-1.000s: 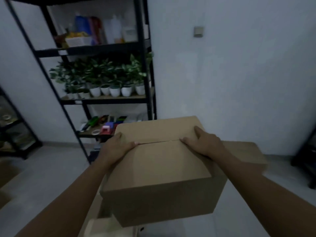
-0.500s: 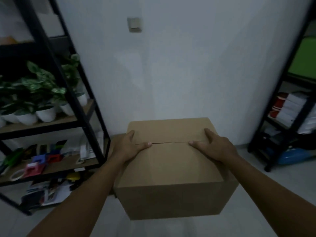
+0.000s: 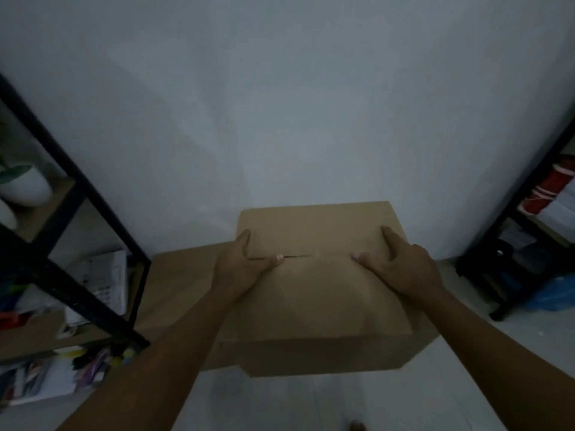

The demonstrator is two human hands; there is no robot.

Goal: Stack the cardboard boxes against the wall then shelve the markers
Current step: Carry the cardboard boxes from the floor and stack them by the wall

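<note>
- Right now a closed cardboard box point(image 3: 314, 293) sits in the middle of the view, near the white wall point(image 3: 280, 104), with its top flaps meeting along a narrow seam.
- Both hands rest on the box's top. The left hand point(image 3: 245, 269) lies at the left end of the seam, its thumb along the seam and its fingers wrapped over the left edge.
- The right hand point(image 3: 401, 265) lies at the right end of the seam, its thumb pointing inward and its fingers spread over the top and right edge; both hands clasp the box from opposite sides.
- A second cardboard box point(image 3: 180, 284) lies lower, to the left and behind, partly covered by the first; whether the two touch cannot be told.
- At left stands a black shelf unit point(image 3: 77, 188) with a white plant pot point(image 3: 28, 188) on one level, papers point(image 3: 105, 278) below it, and a blurred heap of coloured items point(image 3: 99, 362) lower still; markers cannot be picked out there.
- At right, another black shelf unit point(image 3: 510, 213) holds red and white items point(image 3: 547, 194), with a blue bag point(image 3: 557, 293) on the pale floor point(image 3: 295, 402) beside it.
</note>
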